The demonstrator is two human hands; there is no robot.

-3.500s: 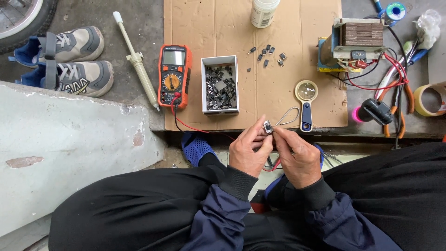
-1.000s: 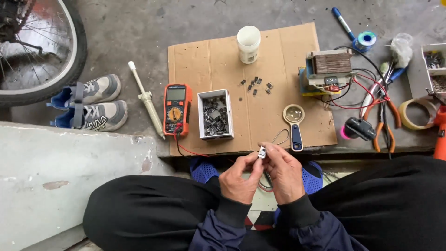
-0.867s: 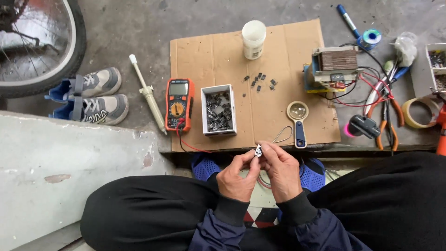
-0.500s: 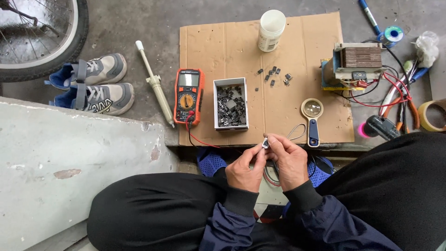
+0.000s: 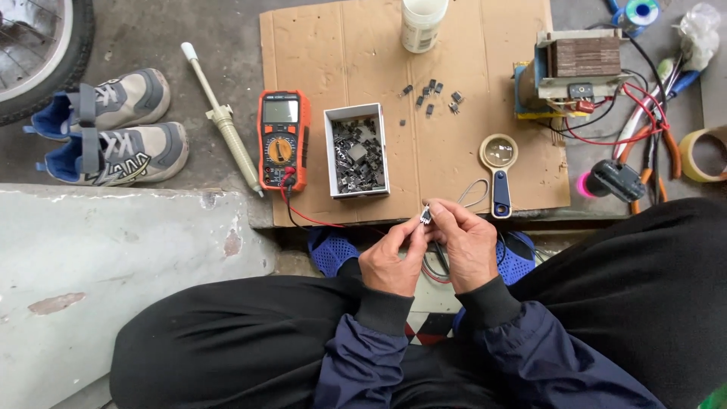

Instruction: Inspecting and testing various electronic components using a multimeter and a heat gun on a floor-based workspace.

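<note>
Both hands stayed close together as before, near the front edge of the cardboard sheet [image 5: 469,98]; the left hand [image 5: 390,257] and right hand [image 5: 466,246] each had fingers pinched shut on one small dark part [image 5: 425,216]; just beyond it lay a magnifying glass [image 5: 499,170]; a white box [image 5: 356,149] of parts sat beside an orange meter [image 5: 282,138].
</note>
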